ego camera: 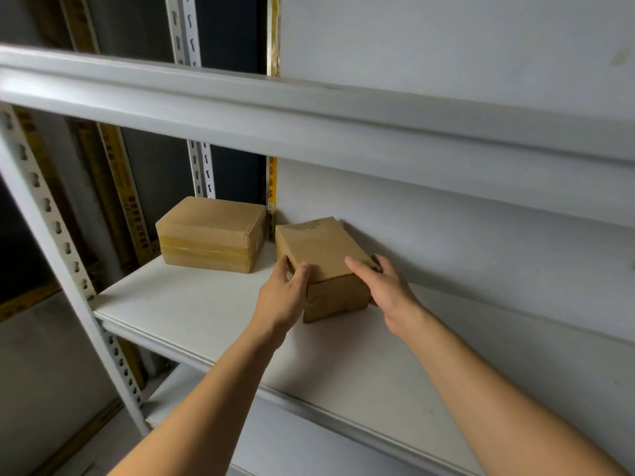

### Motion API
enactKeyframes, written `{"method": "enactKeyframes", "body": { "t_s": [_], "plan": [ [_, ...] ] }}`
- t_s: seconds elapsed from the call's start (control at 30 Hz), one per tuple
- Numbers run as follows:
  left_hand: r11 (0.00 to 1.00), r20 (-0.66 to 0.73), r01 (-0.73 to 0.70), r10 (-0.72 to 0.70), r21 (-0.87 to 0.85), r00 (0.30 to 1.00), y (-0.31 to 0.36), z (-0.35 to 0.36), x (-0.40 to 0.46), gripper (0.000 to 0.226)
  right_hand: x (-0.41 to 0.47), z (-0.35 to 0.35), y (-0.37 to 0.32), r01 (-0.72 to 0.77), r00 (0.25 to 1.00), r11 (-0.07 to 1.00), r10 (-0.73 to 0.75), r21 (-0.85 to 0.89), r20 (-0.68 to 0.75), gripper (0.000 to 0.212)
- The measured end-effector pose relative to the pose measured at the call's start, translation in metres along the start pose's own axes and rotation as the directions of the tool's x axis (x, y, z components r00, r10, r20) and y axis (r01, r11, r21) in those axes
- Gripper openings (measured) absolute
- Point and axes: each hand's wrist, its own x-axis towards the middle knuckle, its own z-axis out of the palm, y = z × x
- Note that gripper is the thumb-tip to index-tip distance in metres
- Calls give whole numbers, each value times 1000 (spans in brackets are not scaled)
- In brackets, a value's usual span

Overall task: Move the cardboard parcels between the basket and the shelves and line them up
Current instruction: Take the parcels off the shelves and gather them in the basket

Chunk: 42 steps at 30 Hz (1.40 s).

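Observation:
A small brown cardboard parcel (319, 249) sits on the white middle shelf (192, 310), close to the back wall. My left hand (281, 300) grips its near left corner, thumb on top and fingers down the left side. My right hand (388, 290) holds its near right edge, thumb on top and fingers round the right side. A second, wider taped parcel (209, 233) rests on the same shelf to the left, with a narrow gap between the two. No basket is in view.
The shelf above (309, 115) overhangs the parcels. A perforated white upright (55, 228) stands at the left, with another one behind the taped parcel. A lower shelf (275, 441) shows below. The white wall runs along the right behind the shelf.

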Motion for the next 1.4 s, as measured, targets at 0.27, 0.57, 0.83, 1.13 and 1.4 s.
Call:
{"method": "enactKeyframes", "body": {
  "t_s": [0.27, 0.57, 0.83, 1.13, 1.4],
  "plan": [
    [994, 35, 34, -30, -105, 999, 11, 9, -41, 25, -52, -27, 0, -16, 995, 998, 9, 68, 98, 41],
    [979, 169, -106, 136, -173, 976, 33, 56, -77, 56, -106, -90, 7, 158, 987, 967, -159, 198, -13, 40],
    [956, 407, -142, 239, -255, 881, 35, 112, -101, 53, -179, -143, 24, 213, 940, 969, -167, 128, -296, 42],
    [910, 674, -96, 367, -404, 641, 50, 175, -174, 55, -318, -183, 38, 159, 776, 987, -115, 16, -620, 48],
    [897, 842, -23, 424, -442, 334, 69, 243, -287, 52, -452, -224, 58, 95, 511, 993, 10, 69, -860, 58]
  ]
}}
